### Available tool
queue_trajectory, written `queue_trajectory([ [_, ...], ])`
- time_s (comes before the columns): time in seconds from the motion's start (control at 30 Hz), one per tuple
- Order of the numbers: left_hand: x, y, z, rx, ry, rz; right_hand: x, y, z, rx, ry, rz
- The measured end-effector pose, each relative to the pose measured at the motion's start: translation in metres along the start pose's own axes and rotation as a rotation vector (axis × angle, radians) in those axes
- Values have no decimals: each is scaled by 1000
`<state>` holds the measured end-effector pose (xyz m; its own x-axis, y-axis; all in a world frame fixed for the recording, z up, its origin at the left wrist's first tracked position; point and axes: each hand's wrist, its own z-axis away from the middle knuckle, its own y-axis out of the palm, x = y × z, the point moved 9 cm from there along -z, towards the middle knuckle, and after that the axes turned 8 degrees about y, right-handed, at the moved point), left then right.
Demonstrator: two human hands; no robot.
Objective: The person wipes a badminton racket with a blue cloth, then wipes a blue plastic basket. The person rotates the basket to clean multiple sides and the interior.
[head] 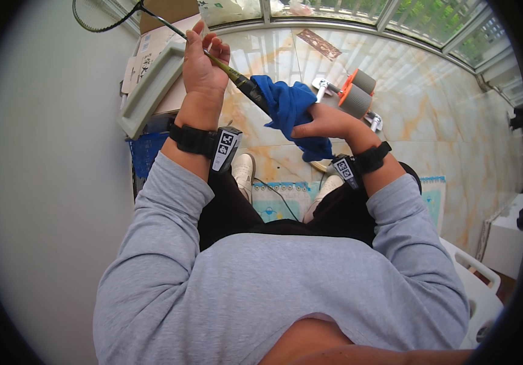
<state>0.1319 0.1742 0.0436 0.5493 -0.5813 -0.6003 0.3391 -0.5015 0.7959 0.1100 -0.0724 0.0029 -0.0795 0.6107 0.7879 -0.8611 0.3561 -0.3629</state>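
My left hand (205, 64) holds the shaft of a badminton racket (225, 68), palm turned up and the fingers loosely curled. The racket slants from its strung head at the upper left to its dark handle near the middle of the view. A blue cloth (288, 107) is bunched around the lower end of the handle. My right hand (327, 123) grips this cloth, thumb on the near side; its other fingers are hidden by the cloth. The butt of the handle is covered too. Both wrists wear black straps with small devices.
A pale green tray (149, 93) leans by a cardboard box (168, 39) at the left, above a blue plastic basket (145, 153). An ab roller with grey wheels (357, 93) lies on the marble-patterned floor. A white plastic chair (475, 264) stands at the lower right. Windows line the far side.
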Motion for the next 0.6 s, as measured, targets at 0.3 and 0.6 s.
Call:
queue_trajectory([
  [0.3, 3, -15, 7, -144, 12, -62, 31, 8, 9, -445, -558, 355],
  [0.6, 15, -14, 4, -91, -69, -63, 23, 13, 5, -562, -319, 117],
])
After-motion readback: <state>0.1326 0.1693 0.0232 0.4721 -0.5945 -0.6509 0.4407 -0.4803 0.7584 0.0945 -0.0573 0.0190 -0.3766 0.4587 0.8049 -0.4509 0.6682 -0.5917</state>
